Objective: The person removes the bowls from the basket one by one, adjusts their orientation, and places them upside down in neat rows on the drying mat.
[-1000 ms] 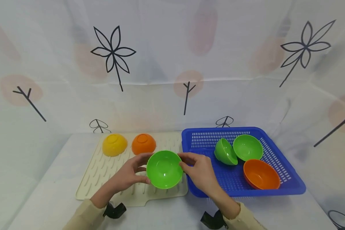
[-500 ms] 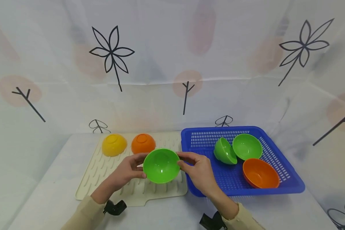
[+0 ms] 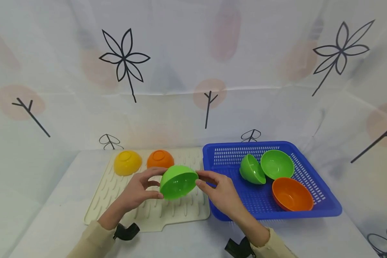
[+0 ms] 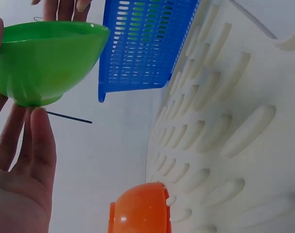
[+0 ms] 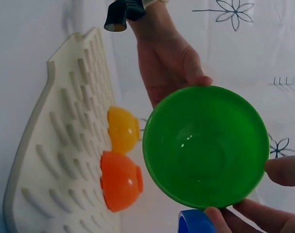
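Both hands hold a green bowl (image 3: pixel 176 183) in the air over the cream ribbed drying mat (image 3: pixel 108 202). Its opening tips downward and toward the head camera. My left hand (image 3: pixel 132 191) grips the bowl's left side, thumb low by the rim and fingers around the outside. On the opposite side, my right hand (image 3: pixel 224 195) pinches the rim between thumb and fingers. The right wrist view looks straight into the bowl's bare inside (image 5: pixel 205 145). Behind it on the mat, a yellow bowl (image 3: pixel 127 163) and an orange bowl (image 3: pixel 160 158) rest upside down.
A blue perforated basket (image 3: pixel 264 216) stands right of the mat. In it, one green bowl (image 3: pixel 251 171) leans on its side beside another green bowl (image 3: pixel 277 165), with an orange bowl (image 3: pixel 291 195) in front. A patterned cloth backdrop (image 3: pixel 167 118) rises behind the table.
The green bowl has shifted a little left and up and turned from facing the head camera to opening more downward. Both hands keep their hold, the left moving slightly left.
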A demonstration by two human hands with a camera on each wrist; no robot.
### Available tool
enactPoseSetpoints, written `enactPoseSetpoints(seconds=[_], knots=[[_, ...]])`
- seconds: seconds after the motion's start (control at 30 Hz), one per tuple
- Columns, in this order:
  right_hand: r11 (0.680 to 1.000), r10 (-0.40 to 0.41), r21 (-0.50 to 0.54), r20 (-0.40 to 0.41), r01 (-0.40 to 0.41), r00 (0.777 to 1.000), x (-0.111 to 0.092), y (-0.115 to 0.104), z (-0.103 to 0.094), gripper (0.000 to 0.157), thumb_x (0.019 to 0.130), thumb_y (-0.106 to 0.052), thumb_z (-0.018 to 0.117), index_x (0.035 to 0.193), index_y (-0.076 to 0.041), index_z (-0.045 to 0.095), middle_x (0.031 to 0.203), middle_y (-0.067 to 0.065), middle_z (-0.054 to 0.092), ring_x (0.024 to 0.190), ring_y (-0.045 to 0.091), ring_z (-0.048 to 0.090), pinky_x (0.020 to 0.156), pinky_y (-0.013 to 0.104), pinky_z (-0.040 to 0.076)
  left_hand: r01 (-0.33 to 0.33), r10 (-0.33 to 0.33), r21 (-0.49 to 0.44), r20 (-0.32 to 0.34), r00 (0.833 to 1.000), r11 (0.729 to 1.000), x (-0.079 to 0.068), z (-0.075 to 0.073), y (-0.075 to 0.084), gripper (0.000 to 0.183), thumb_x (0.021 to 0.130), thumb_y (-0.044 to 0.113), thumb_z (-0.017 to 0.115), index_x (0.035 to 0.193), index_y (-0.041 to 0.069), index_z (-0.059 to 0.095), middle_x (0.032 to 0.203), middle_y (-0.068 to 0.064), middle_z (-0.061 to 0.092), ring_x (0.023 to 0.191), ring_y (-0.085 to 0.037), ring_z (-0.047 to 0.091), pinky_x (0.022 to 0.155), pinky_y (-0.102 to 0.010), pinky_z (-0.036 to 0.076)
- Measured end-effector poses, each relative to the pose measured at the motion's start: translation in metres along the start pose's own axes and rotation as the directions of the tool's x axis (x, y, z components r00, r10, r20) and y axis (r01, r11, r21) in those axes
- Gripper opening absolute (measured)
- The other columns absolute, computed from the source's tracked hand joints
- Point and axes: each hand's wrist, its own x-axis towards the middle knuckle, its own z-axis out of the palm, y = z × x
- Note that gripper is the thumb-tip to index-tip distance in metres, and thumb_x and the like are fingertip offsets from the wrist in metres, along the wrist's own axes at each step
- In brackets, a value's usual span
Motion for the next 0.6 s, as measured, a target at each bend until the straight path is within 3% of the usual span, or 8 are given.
enactPoseSetpoints(seconds=[0.3,0.6], knots=[[0.997,0.005,-0.080,0.079,0.001,0.997,0.001,-0.005,0.004,0.054,0.099,-0.044,0.059,0.139,-0.008,0.057,0.126,0.008,0.066,0.116,0.028,0.063,0.095,0.050,0.052,-0.090,0.097,0.138,-0.047,0.994,0.986,-0.001,0.009,0.005,0.068,0.076,-0.002,0.083,0.139,0.003,0.057,0.136,-0.008,0.056,0.119,-0.016,0.054,0.088,-0.031,0.051],[0.994,0.020,-0.105,0.053,-0.014,0.998,0.003,-0.010,0.007,0.054,0.098,-0.051,0.056,0.132,-0.009,0.060,0.118,0.005,0.068,0.113,0.028,0.063,0.093,0.055,0.052,-0.090,0.100,0.152,-0.056,0.993,0.984,0.000,0.016,0.013,0.069,0.077,0.018,0.086,0.140,0.011,0.058,0.137,-0.003,0.054,0.123,-0.018,0.049,0.094,-0.031,0.046]])
